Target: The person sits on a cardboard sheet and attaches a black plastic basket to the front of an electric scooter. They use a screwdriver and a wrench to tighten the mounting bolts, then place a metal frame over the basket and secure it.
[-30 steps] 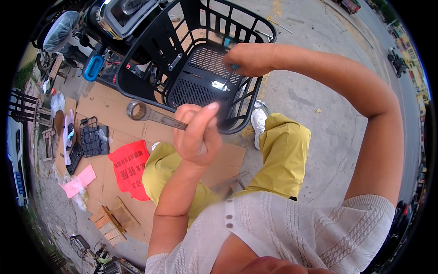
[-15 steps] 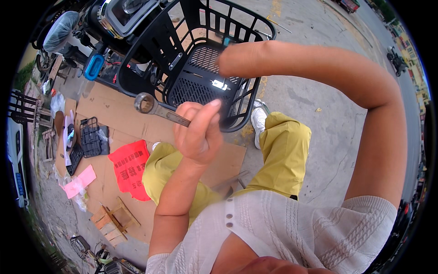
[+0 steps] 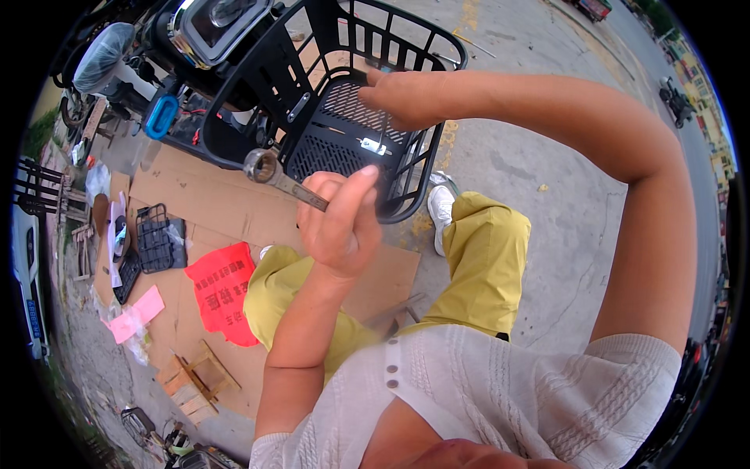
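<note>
In my left hand is a metal ring spanner, its ring end pointing up and left, in front of the black basket. Fingers wrap its shank and the thumb is raised. My right hand is inside the basket, closed around what looks like a screwdriver. Its thin shaft runs down to a small white metal plate on the slotted basket floor; the hand hides most of the handle. A small slotted metal piece sits at the basket's left wall.
The basket adjoins a scooter, beside a blue oval ring. Flattened cardboard covers ground at left, carrying a red bag, a black rack and pink paper. A small wooden stool lies lower left.
My right hand has turned and shifted slightly left, so the thin shaft above the white plate now shows. The spanner's ring end has moved slightly right.
</note>
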The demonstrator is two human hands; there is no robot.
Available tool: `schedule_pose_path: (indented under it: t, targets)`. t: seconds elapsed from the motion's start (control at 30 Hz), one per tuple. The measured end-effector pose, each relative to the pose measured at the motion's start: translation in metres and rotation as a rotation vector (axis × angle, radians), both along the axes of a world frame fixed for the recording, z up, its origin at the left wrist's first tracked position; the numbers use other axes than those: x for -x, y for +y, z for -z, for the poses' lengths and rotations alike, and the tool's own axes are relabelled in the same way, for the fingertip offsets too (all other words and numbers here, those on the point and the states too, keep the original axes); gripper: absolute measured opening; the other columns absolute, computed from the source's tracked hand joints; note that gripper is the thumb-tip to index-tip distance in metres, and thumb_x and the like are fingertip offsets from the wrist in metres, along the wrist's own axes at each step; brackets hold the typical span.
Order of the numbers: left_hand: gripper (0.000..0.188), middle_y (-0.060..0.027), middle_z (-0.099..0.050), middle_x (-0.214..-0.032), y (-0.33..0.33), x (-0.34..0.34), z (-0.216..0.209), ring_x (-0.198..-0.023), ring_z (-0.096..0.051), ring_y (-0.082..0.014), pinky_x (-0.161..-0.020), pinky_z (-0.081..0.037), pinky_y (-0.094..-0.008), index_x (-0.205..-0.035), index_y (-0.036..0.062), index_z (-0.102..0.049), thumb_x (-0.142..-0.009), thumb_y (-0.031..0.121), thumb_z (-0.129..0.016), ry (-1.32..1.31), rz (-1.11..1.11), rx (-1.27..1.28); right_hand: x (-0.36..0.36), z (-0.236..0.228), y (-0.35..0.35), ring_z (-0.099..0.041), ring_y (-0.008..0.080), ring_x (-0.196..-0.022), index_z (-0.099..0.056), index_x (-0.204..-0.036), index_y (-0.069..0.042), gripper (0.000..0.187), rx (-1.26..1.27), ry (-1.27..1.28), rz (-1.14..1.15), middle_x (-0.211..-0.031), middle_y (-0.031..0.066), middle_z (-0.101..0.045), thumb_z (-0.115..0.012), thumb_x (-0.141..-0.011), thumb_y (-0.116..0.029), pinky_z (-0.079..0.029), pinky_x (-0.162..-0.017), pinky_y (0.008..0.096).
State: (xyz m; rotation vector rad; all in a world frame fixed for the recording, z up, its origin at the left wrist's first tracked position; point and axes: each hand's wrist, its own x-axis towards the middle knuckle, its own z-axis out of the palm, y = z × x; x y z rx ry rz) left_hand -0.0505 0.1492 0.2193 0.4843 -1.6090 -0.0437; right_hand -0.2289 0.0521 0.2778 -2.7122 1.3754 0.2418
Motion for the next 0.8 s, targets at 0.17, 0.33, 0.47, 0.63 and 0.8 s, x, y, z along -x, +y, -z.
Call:
schedule_pose_path:
  t: [0.17, 0.33, 0.47, 0.63, 0.8]
  targets:
    - [0.013, -0.0072, -0.055, -0.069, 0.002, -0.002, -0.002, -0.060, -0.051, -0.0218, -0.057, -0.042, -0.0318, -0.103, -0.0027, -0.062, -0.092, 0.005, -0.059, -0.042, -0.029, 0.009, -0.004, -0.008, 0.000, -0.067, 0.0358, -0.091, -0.064, -0.092, 0.002, 0.020, -0.140, 0.206, -0.167, -0.093, 0.0182, -0.067, -0.067, -0.072, 0.000, -0.055, -0.076, 0.0426]
    - [0.013, -0.0083, -0.056, -0.069, 0.003, -0.001, -0.004, -0.060, -0.050, -0.0208, -0.057, -0.042, -0.0301, -0.103, -0.0041, -0.061, -0.096, 0.006, -0.056, -0.043, -0.031, 0.012, -0.009, -0.022, 0.009, -0.068, 0.0356, -0.084, -0.069, -0.085, -0.001, 0.011, -0.102, 0.389, -0.110, -0.086, 0.0183, -0.069, -0.064, -0.077, -0.005, -0.055, -0.072, 0.0426]
    - [0.014, -0.0090, -0.057, -0.070, 0.002, 0.001, -0.004, -0.059, -0.049, -0.0203, -0.056, -0.041, -0.0300, -0.102, -0.0047, -0.062, -0.096, 0.007, -0.056, -0.042, -0.039, 0.016, 0.004, 0.000, -0.011, -0.067, 0.0363, -0.086, -0.069, -0.086, 0.003, 0.020, -0.242, 0.315, 0.006, -0.087, 0.0220, -0.069, -0.057, -0.085, -0.014, -0.053, -0.075, 0.0435]
    - [0.016, -0.0057, -0.053, -0.068, 0.001, 0.003, 0.000, -0.059, -0.052, -0.0222, -0.056, -0.039, -0.0330, -0.104, -0.0012, -0.064, -0.089, 0.004, -0.063, 0.000, -0.056, 0.011, 0.000, -0.005, -0.014, -0.066, 0.0373, -0.086, -0.068, -0.091, 0.005, 0.032, -0.326, 0.269, 0.012, -0.088, 0.0232, -0.068, -0.054, -0.093, -0.024, -0.051, -0.075, 0.0450]
    - [0.015, -0.0058, -0.053, -0.068, -0.001, 0.004, 0.001, -0.059, -0.052, -0.0219, -0.055, -0.038, -0.0330, -0.103, -0.0007, -0.065, -0.089, 0.004, -0.064, -0.003, -0.051, 0.014, -0.009, -0.009, -0.003, -0.068, 0.0320, -0.079, -0.070, -0.095, -0.004, 0.020, -0.004, 0.477, -0.489, -0.081, 0.0137, -0.070, -0.066, -0.082, -0.018, -0.054, -0.066, 0.0416]
